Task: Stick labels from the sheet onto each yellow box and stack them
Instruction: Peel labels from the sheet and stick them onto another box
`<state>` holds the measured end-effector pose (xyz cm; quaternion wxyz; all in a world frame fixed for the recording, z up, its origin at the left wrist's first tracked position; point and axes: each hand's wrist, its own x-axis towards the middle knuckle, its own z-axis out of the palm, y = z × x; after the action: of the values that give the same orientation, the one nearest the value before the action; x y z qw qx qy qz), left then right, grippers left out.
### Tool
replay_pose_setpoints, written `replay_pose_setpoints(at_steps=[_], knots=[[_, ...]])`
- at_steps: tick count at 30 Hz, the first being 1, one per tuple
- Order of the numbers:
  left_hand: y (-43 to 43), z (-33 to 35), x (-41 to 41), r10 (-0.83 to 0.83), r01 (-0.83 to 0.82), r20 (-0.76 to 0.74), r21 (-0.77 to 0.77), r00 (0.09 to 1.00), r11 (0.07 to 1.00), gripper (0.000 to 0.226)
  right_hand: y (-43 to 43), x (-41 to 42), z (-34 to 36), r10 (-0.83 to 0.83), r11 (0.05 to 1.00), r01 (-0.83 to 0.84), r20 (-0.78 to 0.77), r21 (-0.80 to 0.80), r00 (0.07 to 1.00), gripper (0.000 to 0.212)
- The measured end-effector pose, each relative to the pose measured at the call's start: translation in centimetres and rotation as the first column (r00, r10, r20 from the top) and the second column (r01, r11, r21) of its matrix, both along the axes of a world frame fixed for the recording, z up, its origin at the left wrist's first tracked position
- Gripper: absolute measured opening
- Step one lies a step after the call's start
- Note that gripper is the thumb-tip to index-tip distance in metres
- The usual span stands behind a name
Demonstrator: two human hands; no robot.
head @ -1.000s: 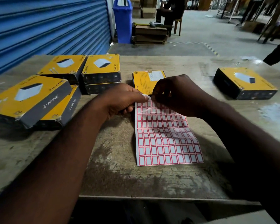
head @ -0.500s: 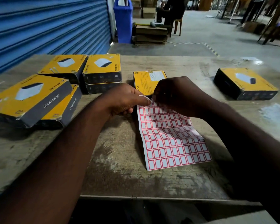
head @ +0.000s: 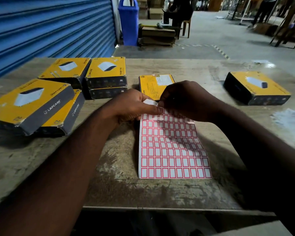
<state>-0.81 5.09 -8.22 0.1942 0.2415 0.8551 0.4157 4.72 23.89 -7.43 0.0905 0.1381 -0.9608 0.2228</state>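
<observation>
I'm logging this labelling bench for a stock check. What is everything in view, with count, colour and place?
yellow boxes: six showing; two stacks of two at left, a single one beyond the hands, a single one at right.
label sheet: one, white with red-bordered labels, flat at table centre.
peeled label: one, white, pinched between both hands at the sheet's top edge.
table: one, worn wood.
shutter: one, blue, behind left.
bin: one, blue, beside the shutter.
cartons: brown, stacked on the floor behind; count unclear.
seated person: one, far back.
left hand: on the label.
right hand: on the label.
</observation>
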Motion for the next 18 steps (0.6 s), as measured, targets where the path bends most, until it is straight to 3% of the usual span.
replay_pose_setpoints(at_steps=[7,18], knots=[[0.23,-0.08,0.34,0.020,-0.020,0.045,0.006,0.999,1.000,0.009,-0.48,-0.05,-0.42,0.002,0.997,0.000,-0.024,0.076,1.000,0.008],[0.51,-0.02,0.66,0.015,-0.013,0.071,-0.028,0.997,1.000,0.009,-0.43,0.13,-0.29,0.002,0.999,-0.002,0.002,0.047,1.000,0.014]])
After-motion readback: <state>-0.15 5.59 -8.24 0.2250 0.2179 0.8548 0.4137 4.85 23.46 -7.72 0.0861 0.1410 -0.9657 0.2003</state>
